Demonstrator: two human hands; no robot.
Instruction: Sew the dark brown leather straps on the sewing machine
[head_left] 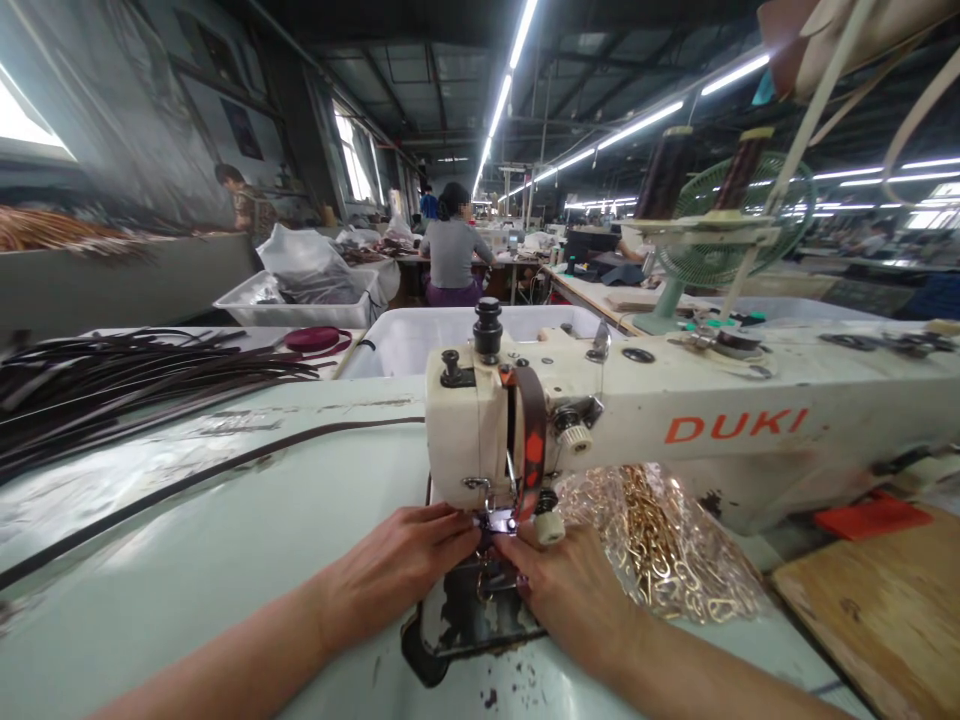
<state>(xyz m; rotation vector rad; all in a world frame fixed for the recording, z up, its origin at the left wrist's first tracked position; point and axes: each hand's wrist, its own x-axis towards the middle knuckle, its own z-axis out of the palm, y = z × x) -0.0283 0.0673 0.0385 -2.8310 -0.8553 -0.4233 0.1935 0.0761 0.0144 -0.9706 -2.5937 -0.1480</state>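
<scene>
Both hands are close together at the needle area of a white sewing machine [600,400]. My left hand [424,548] lies left of the presser foot [500,521], its fingers together and pressing on a small dark strap piece [487,540]. From the right, my right hand [566,575] pinches near the same piece, its fingertips partly hidden by the machine. Gold-coloured metal hardware [486,592] shows just below the fingers over the worn dark machine bed [480,625]. A long dark strap [225,465] runs over the table from the left to behind the machine head.
A plastic bag of gold clasps [660,545] lies under the machine arm. Many dark straps [135,375] and a maroon roll [318,340] are at left. A wooden board [877,600] is at right. Behind stand a white bin [397,335], a green fan [731,220] and a seated person [454,250].
</scene>
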